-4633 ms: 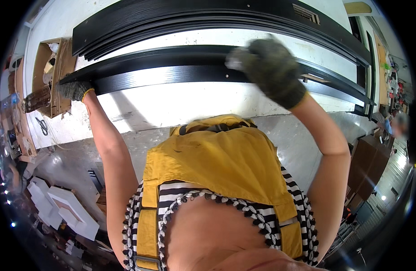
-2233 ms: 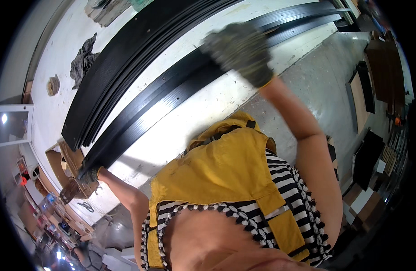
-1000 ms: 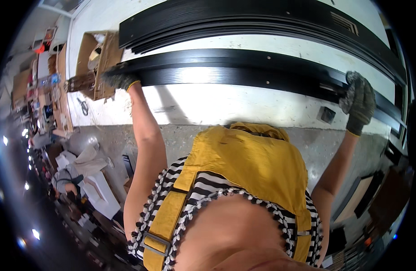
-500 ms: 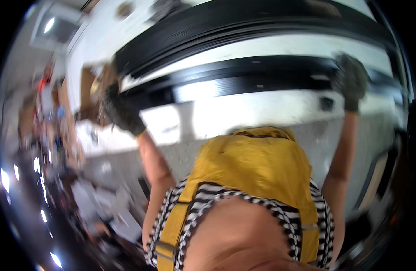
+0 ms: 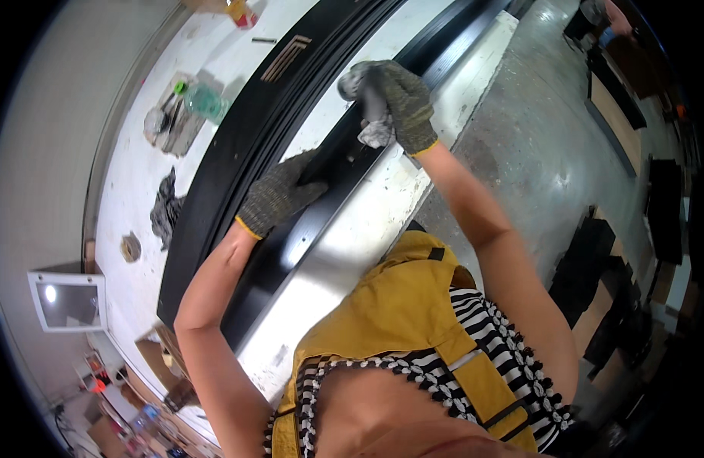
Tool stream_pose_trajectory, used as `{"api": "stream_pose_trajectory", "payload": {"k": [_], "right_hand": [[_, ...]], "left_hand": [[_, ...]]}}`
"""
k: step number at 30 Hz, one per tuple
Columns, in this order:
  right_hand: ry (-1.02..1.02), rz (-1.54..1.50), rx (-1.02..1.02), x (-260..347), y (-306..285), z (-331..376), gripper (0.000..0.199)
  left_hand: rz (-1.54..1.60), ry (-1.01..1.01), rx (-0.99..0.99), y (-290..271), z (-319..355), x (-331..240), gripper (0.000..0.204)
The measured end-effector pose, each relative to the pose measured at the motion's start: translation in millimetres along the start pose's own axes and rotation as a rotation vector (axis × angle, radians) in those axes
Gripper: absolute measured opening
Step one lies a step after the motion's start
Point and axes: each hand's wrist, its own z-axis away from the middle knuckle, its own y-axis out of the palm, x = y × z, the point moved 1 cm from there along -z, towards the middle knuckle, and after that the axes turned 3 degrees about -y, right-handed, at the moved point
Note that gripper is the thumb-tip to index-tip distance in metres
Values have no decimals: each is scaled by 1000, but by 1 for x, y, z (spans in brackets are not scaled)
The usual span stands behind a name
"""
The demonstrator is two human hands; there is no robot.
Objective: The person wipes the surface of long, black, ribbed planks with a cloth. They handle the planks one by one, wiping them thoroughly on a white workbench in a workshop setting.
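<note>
A long black panel (image 5: 338, 156) with a glossy face lies on a white-topped bench. My left hand (image 5: 278, 197), in a dark knit glove, rests on it with the fingers stretched out and the thumb apart. Farther along the panel, my right hand (image 5: 405, 103), gloved the same way, is closed round a crumpled grey-white rag (image 5: 377, 131). The rag hangs down against the panel, its upper part slightly blurred. Beyond, a stack of black panels (image 5: 234, 156) runs alongside.
On the bench's far side are a green-capped bottle (image 5: 205, 101), a crumpled black bag (image 5: 167, 210) and a tape roll (image 5: 130, 247). A cardboard box (image 5: 157, 357) is at the left end. Dark boards (image 5: 613, 114) lie on the concrete floor at right.
My view has swung round along the bench. My hands, before far apart near the panel's two ends, are now closer together over it. The rag now shows in my right hand.
</note>
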Motion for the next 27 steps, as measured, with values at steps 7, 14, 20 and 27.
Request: {"api": "stream_pose_trajectory", "payload": {"k": [7,14,20,27], "right_hand": [[593,-1372,107,5,-13,58,22],[789,-1203,-105,-13,1,107,24],[863,-1237,9,-5,9,84,29],[715,-1241,411,-54,-11,74,42]], "left_hand": [[40,136,-39,25,-70,12,59],[315,9,57,-1,-80,27,49],[440,-201,72,-11,-36,50,46],[515,-362,76,-39,18,42,48]]}}
